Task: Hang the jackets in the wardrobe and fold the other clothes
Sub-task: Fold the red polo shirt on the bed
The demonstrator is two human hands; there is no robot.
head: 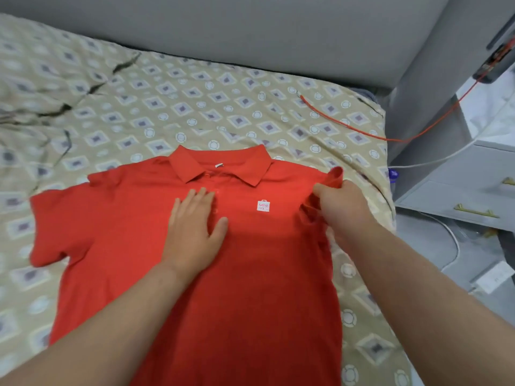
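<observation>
A red polo shirt [117, 235] lies front up on the bed, collar pointing away from me, with a small white logo on its chest. My left hand [192, 229] presses flat on the middle of the chest, fingers straight. My right hand [342, 204] grips the shirt's right sleeve at the shoulder and holds the bunched fabric lifted off the bed. The left sleeve lies spread flat.
The bed [195, 101] has a beige patterned sheet, creased at the left. A grey headboard [250, 32] runs along the far side. An orange cable [362, 129] crosses the bed's right corner. A grey drawer unit [459, 188] stands to the right, with a white cable on the floor.
</observation>
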